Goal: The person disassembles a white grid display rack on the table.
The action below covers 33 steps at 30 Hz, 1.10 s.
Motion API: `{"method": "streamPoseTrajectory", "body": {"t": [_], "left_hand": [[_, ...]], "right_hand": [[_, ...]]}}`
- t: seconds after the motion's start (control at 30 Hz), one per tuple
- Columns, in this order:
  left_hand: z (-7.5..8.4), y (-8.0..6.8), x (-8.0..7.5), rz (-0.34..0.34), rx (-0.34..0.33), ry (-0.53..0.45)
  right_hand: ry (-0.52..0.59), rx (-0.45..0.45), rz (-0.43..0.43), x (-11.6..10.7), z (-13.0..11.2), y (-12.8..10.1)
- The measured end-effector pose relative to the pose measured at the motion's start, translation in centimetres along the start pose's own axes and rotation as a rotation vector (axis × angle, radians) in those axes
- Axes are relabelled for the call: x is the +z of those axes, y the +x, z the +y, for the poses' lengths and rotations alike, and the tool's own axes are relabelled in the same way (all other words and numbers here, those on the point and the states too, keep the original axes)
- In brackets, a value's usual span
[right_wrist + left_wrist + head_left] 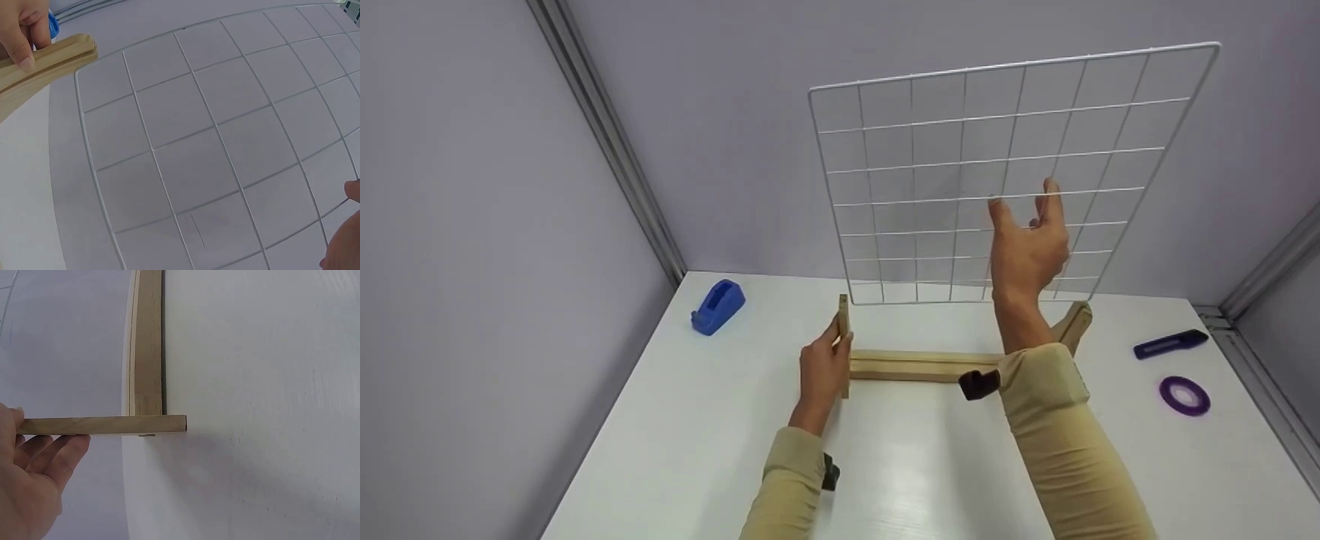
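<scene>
A white wire grid panel (964, 199) stands upright and tilted above the back of the table. My right hand (1027, 251) grips it by the wires right of its middle, thumb and fingers spread across a cell. Below it is a wooden stand (915, 367), a grooved crossbar with an upright end piece at each side. My left hand (823, 367) pinches the left end piece (107, 425) between thumb and fingers. The right end piece (1074, 324) is partly hidden behind my right forearm. In the head view, the panel's lower left corner comes close to the top of the left end piece.
A blue tape dispenser (718, 307) sits at the back left of the white table (720, 405). At the right lie a dark blue utility knife (1171, 344) and a purple ring-shaped roll (1184, 395). Grey walls (720, 135) rise behind and at the sides.
</scene>
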<state>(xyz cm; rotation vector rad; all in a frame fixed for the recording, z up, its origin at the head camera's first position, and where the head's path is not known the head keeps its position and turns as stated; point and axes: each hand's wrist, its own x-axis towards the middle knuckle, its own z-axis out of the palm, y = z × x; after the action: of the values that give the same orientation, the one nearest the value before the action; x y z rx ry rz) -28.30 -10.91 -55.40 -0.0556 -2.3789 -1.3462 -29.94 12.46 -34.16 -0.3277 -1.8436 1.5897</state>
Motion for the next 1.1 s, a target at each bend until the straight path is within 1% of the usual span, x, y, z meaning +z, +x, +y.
{"method": "streamPoseTrajectory", "body": {"t": [0.33,0.63,0.83,1.1], "left_hand": [[0.0,0.3,0.1,-0.009,0.004,0.026],[-0.4,0.5,0.0,-0.018,-0.018,-0.012],[-0.6,0.5,-0.3,-0.014,-0.015,0.001],[-0.6,0.4,-0.8,-0.028,0.003,0.039]], "right_hand": [[0.026,-0.020,-0.014,-0.7,-0.7,0.5],[0.031,-0.012,-0.076,-1.5,-0.9,0.9],[-0.004,0.020,-0.114,-2.0,-0.8,0.8],[-0.056,0.025,-0.139,-2.7,-0.7,0.7]]}}
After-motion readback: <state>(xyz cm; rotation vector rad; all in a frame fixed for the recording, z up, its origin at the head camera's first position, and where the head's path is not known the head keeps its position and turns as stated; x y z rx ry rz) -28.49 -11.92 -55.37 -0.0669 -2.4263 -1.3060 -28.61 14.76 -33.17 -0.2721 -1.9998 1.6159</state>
